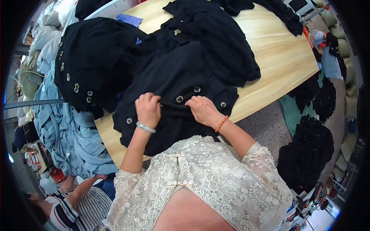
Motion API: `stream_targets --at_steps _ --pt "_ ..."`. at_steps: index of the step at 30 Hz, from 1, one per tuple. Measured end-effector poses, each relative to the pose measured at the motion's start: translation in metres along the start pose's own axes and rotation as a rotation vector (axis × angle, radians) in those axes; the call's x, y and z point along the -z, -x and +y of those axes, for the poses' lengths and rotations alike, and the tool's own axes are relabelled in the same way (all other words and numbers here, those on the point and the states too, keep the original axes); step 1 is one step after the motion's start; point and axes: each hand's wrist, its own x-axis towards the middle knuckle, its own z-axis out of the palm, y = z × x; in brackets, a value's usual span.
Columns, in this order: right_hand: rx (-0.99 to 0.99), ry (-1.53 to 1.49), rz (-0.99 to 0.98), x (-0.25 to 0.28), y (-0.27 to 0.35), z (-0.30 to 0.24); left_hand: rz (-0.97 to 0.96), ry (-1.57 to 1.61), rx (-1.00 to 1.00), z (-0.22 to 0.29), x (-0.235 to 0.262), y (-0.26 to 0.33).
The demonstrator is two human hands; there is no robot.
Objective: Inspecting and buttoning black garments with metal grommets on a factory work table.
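A black knitted garment [169, 73] with large round shiny buttons lies spread at the table's near edge, in front of my body. My left hand [148, 111] pinches a fold of its cloth, with a pale bangle at the wrist. To the right, my right hand [203, 110] grips the other end of the same fold, an orange bead bracelet on that wrist. Between the hands the fold runs as a raised ridge. One button [179, 99] sits just above it, and another button [129, 120] shows left of my left hand. My fingertips are partly hidden by the cloth.
More black buttoned garments [96, 57] are heaped at the left and far side of the wooden table [281, 57]. Light-blue cloth [73, 134] hangs along the left. Black garments [306, 150] lie low on the right. A person in a striped top [86, 202] is at lower left.
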Motion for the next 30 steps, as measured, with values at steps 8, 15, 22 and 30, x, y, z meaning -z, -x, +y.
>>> stream_targets --at_steps 8,15,22,30 --pt "-0.137 -0.064 -0.115 -0.009 0.002 -0.003 -0.320 0.238 -0.010 0.038 -0.048 -0.032" --pt "0.028 -0.075 0.111 -0.017 -0.007 -0.011 -0.404 0.533 0.346 0.027 -0.045 -0.029" --pt "-0.081 -0.135 -0.036 -0.009 -0.018 -0.027 -0.394 0.685 0.457 0.022 -0.042 -0.025" --pt "-0.050 -0.230 0.072 -0.015 -0.011 -0.020 -0.423 0.932 0.489 0.011 -0.053 -0.023"
